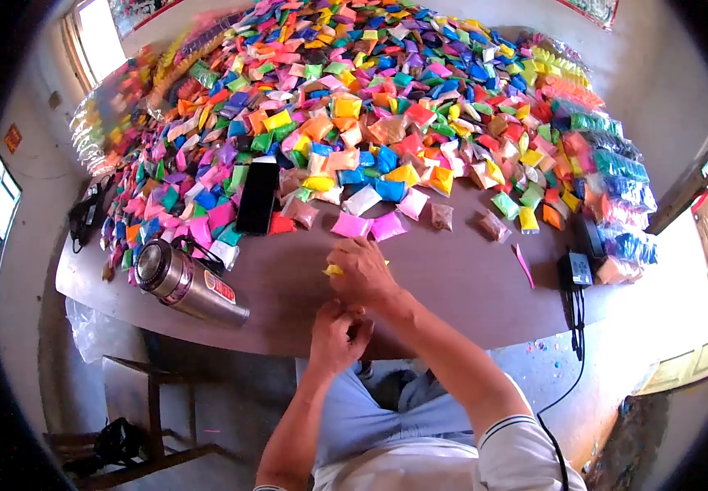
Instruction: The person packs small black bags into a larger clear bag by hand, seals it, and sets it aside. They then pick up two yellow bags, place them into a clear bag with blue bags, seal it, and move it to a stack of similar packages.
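Observation:
My right hand (362, 268) is over the table's near middle, its fingers closed around a small yellow packet (334, 270) whose edges show on both sides. Just below it, at the table's front edge, my left hand (339, 335) has its fingers curled together; whatever they may hold is hidden. Two pink packets (351, 225) lie right beyond my right hand. Behind them a large heap of small colourful packets (387, 128) covers the back of the table (444, 278).
A steel flask (194, 286) lies at the left, with a black phone (257, 199) against the heap. At the right are a pink strip (523, 266), a black power adapter (574, 271) with cables, and stacked bagged packets (624, 192). A stool (137, 385) stands lower left.

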A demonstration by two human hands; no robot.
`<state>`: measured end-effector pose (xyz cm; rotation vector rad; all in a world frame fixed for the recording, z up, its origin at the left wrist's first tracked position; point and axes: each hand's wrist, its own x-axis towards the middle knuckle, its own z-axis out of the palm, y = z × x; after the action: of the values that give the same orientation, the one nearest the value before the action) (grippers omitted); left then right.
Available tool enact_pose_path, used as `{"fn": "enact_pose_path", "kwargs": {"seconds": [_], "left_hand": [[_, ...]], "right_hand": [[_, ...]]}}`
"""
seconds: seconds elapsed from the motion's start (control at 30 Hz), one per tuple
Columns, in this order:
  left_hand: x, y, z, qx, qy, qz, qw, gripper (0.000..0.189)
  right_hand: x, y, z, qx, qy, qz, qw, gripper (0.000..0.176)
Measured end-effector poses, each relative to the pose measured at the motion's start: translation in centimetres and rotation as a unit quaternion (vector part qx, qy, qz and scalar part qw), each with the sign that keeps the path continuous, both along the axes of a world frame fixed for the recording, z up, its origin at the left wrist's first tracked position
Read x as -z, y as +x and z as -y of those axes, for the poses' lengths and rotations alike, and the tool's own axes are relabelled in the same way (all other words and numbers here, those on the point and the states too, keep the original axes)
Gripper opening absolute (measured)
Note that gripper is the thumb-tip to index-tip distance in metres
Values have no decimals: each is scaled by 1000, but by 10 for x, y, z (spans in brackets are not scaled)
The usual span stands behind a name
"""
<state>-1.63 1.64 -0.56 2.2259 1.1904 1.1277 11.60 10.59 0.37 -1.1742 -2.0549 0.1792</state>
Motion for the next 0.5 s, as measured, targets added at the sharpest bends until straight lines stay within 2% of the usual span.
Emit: {"fn": "enact_pose_path", "kwargs": {"seconds": [0.07, 0.13, 0.2, 0.23, 0.27, 0.3, 0.33, 0.43, 0.5], "left_hand": [[-6, 1, 1, 1, -19, 2, 1000, 12], [-11, 3, 3, 6, -40, 5, 999, 12], [-13, 5, 2, -3, -9, 27, 1000, 14], [-19, 2, 5, 0, -113, 16, 993, 15], [-16, 2, 4, 0, -71, 3, 997, 16], [-13, 1, 3, -1, -107, -14, 994, 17], [-8, 2, 1, 1, -28, -10, 1000, 23], [-3, 6, 5, 15, -82, 11, 996, 18], [-3, 3, 6, -10, -76, -43, 996, 20]], "right_hand": [[-11, 15, 7, -8, -75, 17, 997, 28], [-12, 24, 12, -9, -76, 14, 997, 28], [-5, 33, 11, -32, -49, -16, 998, 29], [4, 36, 6, -43, -23, -35, 998, 31], [9, 40, 5, -57, -13, -79, 995, 39], [-8, 44, 15, -32, -14, -75, 997, 44], [5, 42, 16, 0, 11, -84, 996, 47], [23, 40, 20, 10, 7, -27, 1000, 53], [22, 39, 20, 7, -17, -4, 1000, 51]]}}
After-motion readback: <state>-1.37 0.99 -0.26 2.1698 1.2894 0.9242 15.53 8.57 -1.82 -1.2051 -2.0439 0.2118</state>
